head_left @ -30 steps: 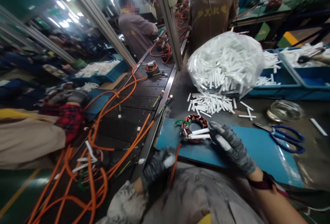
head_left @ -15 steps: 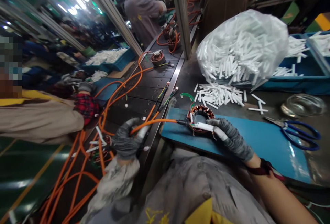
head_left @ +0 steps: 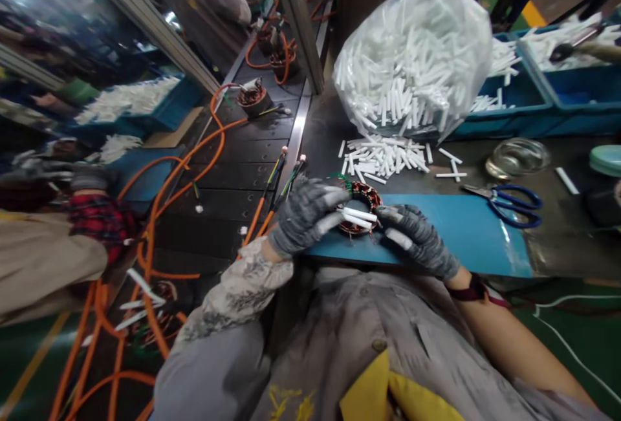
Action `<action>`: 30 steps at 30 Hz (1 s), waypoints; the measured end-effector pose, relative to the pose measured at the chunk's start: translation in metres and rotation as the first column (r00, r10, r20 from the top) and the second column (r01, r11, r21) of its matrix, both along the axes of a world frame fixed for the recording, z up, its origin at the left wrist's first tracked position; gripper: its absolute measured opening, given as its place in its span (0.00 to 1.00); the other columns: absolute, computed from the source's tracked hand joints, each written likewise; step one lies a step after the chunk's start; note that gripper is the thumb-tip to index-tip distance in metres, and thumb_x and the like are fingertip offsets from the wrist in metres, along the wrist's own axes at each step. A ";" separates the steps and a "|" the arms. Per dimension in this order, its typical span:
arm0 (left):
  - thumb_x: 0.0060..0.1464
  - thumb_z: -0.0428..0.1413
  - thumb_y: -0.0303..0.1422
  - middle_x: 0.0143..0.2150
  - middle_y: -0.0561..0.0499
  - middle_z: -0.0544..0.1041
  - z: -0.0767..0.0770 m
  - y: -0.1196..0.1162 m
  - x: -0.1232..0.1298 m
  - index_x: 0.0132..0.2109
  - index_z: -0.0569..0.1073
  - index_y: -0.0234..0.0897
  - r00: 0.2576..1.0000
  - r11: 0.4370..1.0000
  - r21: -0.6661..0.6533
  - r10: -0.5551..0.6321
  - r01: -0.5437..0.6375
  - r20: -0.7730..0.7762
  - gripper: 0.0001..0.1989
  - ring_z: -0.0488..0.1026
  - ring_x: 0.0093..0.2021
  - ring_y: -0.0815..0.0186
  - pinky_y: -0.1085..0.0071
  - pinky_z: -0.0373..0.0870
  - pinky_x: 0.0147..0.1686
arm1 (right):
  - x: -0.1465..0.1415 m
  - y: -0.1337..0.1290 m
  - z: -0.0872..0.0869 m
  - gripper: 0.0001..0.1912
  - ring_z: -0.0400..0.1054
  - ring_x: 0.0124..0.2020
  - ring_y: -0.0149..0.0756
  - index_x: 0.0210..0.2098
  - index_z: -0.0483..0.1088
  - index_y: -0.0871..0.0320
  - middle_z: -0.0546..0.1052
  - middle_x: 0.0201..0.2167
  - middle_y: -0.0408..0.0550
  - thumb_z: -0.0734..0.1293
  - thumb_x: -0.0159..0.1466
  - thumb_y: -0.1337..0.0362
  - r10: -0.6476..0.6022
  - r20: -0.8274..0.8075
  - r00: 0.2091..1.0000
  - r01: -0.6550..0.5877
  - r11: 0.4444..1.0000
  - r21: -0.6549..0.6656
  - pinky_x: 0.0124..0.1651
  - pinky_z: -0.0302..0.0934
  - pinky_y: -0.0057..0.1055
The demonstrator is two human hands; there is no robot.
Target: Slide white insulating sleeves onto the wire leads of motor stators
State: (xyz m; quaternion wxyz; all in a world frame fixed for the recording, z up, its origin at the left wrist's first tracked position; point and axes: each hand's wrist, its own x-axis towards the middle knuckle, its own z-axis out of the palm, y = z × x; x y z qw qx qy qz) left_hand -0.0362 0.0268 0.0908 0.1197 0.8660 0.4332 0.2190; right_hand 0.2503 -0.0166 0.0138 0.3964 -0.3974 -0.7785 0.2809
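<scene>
A ring-shaped motor stator (head_left: 372, 196) with copper windings rests on the blue mat in front of me. Two white sleeve tubes (head_left: 359, 216) lie side by side across its near edge. My left hand (head_left: 310, 215), in a grey knit glove with pale fingertips, is closed at their left end. From the other side my right hand (head_left: 420, 240), gloved alike, has its fingers closed at the right end of the tubes. Any wires between the fingertips are too small to make out. Green lacing (head_left: 340, 180) shows at the stator's far left.
Loose white tubes (head_left: 388, 157) lie beyond the mat (head_left: 460, 230), before a stuffed clear bag (head_left: 412, 59). Blue-handled scissors (head_left: 517, 204) and a glass dish (head_left: 518, 157) are at right. Orange cables (head_left: 155, 214) cross the line at left, near a co-worker's gloved hand (head_left: 90, 178).
My left hand has left the orange cable and come right to the tubes at the stator. Two tubes now show side by side. The view has shifted right.
</scene>
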 end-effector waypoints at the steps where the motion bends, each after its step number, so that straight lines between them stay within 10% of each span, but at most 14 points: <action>1: 0.65 0.55 0.41 0.55 0.48 0.81 0.001 0.002 0.013 0.58 0.78 0.45 0.997 0.997 -0.039 -0.072 0.071 -0.031 0.17 0.76 0.58 0.57 0.56 0.65 0.67 | -0.002 0.002 -0.001 0.20 0.73 0.56 0.44 0.63 0.72 0.50 0.81 0.56 0.50 0.63 0.73 0.57 0.013 0.019 1.000 -0.013 1.000 -0.001 0.62 0.65 0.47; 11: 0.70 0.50 0.38 0.40 0.47 0.81 0.012 0.026 0.016 0.45 0.82 0.38 0.940 0.972 -0.173 -0.203 0.160 -0.274 0.16 0.75 0.45 0.58 0.58 0.68 0.54 | -0.019 0.028 0.011 0.20 0.76 0.50 0.42 0.60 0.75 0.47 0.82 0.52 0.47 0.66 0.72 0.51 0.138 -0.158 0.978 -0.165 0.972 -0.165 0.55 0.68 0.41; 19: 0.71 0.45 0.33 0.45 0.42 0.81 -0.025 0.014 0.016 0.46 0.80 0.33 0.943 0.995 0.010 -0.095 0.103 -0.319 0.18 0.76 0.47 0.56 0.53 0.69 0.56 | -0.046 0.033 0.013 0.14 0.78 0.40 0.40 0.47 0.83 0.49 0.86 0.41 0.46 0.69 0.70 0.52 -0.044 -0.123 0.991 0.015 0.974 -0.225 0.51 0.68 0.39; 30: 0.68 0.53 0.46 0.44 0.46 0.84 -0.006 0.026 0.014 0.51 0.82 0.38 0.951 0.835 -0.480 -0.149 0.267 0.271 0.20 0.79 0.45 0.58 0.60 0.73 0.51 | -0.041 0.032 0.017 0.16 0.78 0.41 0.40 0.48 0.83 0.48 0.85 0.41 0.47 0.66 0.71 0.51 -0.030 -0.089 0.996 0.011 0.978 -0.206 0.49 0.69 0.37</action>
